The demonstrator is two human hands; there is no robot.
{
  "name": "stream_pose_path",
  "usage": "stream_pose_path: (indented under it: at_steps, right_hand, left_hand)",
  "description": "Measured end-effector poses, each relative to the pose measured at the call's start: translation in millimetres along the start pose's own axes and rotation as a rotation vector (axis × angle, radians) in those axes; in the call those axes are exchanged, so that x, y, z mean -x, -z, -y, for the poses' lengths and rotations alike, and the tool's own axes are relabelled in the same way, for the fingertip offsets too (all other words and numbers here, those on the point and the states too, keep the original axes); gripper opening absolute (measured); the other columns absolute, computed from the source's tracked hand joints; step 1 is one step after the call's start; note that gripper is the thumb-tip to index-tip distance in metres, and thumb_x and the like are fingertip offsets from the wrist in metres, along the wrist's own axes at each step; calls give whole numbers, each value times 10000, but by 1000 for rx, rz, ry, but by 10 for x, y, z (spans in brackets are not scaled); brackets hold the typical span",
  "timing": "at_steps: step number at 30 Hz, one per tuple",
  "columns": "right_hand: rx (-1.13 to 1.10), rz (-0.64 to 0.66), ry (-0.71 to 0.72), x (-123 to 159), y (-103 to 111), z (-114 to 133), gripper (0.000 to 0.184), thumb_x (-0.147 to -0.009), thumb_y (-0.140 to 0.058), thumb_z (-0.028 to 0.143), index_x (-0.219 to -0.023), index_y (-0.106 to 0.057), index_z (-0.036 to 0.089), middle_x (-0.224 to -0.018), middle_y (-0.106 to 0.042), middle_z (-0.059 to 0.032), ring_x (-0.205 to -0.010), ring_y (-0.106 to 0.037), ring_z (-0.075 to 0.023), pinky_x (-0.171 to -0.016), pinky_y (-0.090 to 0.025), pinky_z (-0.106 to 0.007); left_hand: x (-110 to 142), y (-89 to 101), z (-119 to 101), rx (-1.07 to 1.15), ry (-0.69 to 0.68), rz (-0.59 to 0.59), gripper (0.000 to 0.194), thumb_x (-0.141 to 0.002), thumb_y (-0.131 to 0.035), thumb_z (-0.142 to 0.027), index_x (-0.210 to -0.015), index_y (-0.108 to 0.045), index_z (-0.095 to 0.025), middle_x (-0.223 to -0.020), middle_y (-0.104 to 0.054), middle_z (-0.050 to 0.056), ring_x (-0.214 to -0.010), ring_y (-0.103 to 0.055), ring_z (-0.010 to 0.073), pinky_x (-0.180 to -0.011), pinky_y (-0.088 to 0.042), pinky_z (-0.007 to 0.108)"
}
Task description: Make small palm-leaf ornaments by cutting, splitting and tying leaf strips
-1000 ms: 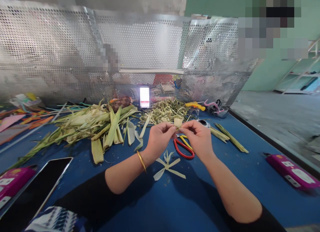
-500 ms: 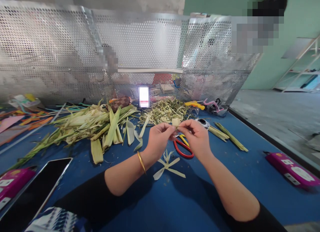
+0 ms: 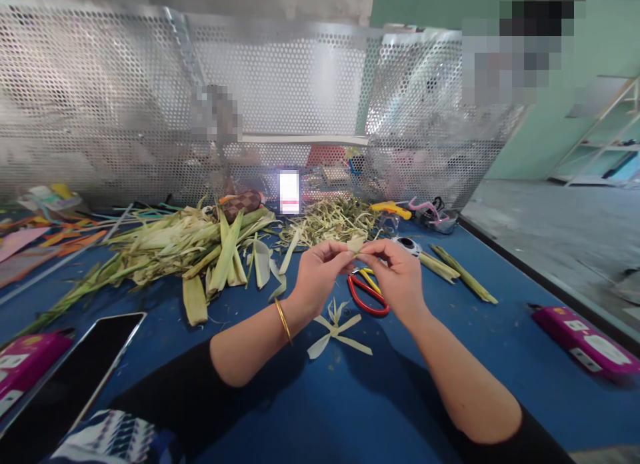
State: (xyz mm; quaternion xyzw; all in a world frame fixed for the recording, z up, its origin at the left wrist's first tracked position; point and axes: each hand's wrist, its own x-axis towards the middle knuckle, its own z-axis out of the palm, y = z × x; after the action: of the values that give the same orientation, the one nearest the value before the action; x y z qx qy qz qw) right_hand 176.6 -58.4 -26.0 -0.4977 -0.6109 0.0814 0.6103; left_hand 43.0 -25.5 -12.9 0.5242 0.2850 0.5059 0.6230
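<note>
Between my fingertips is a small piece of pale corn husk [image 3: 355,244], pinched from both sides. My left hand [image 3: 320,274] grips its left edge with thumb and forefinger; a gold bangle circles that wrist. My right hand [image 3: 395,271] pinches the right edge. Just below my hands lie scissors [image 3: 369,297] with red handles, partly hidden by the right hand. Nearer to me on the blue table [image 3: 310,411] rests a star-like shape of husk strips [image 3: 334,332] joined at its centre. Shredded husk [image 3: 333,223] is heaped behind my hands.
A large pile of corn husks [image 3: 170,241] spreads at left. A phone [image 3: 75,377] lies front left beside a magenta pack [image 3: 30,364]; another magenta pack [image 3: 583,341] is at right. A yellow-handled tool [image 3: 391,211] sits near the perforated metal screen [image 3: 300,77]. People are behind the screen.
The husk piece between my fingers tilts slightly and its top edge looks more pointed. My hands stay nearly in place, still pinching it.
</note>
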Motion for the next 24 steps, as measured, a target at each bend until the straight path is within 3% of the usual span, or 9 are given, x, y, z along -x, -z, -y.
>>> stream_pose_path:
  at_steps: [6,11,14,17,20,24]
  right_hand:
    - [-97,-44,-154,-3,-12,49,68,-737,-663,230,-732,-604,196,-685,-636,11,-640,-569,-143,-641,-465,-280]
    - [-176,-59,-220,-5,-27,34,210,-713,-676,219,-881,-551,205,-706,-647,17,-641,-590,-145,-650,-473,-285]
    - [-165,-42,-213,-1,-33,25,193,-724,-669,219,-868,-541,207,-702,-638,18,-629,-585,-142,-635,-471,-278]
    - [-95,-29,-113,5,-23,32,119,-753,-653,222,-798,-543,215,-695,-611,22,-636,-573,-142,-625,-467,-269]
    - [59,24,86,6,10,49,35,-802,-606,203,-791,-579,222,-744,-627,8,-709,-586,-154,-683,-467,-280]
    - [166,77,228,2,51,58,79,-843,-556,176,-823,-608,231,-798,-655,-5,-768,-606,-167,-718,-464,-292]
  left_hand:
    - [26,-15,10,-83,-83,-17,71,-697,-645,-205,-685,-609,-145,-638,-631,-13,-582,-594,93,-622,-490,227]
    - [29,-12,43,-104,-65,-17,90,-688,-665,-224,-684,-625,-144,-614,-635,-6,-577,-587,98,-605,-481,225]
    - [27,-12,47,-85,-39,-30,105,-669,-681,-226,-660,-621,-141,-602,-634,-3,-550,-573,92,-579,-469,219]
    - [26,-14,21,-11,48,-44,120,-678,-668,-238,-639,-613,-139,-588,-620,-1,-517,-547,82,-561,-461,219]
    - [24,-8,-9,80,166,-44,123,-687,-659,-236,-640,-614,-132,-606,-615,9,-517,-540,76,-573,-467,223]
    - [11,9,-36,95,240,-11,117,-690,-652,-227,-647,-627,-122,-615,-598,16,-529,-539,85,-556,-472,231]
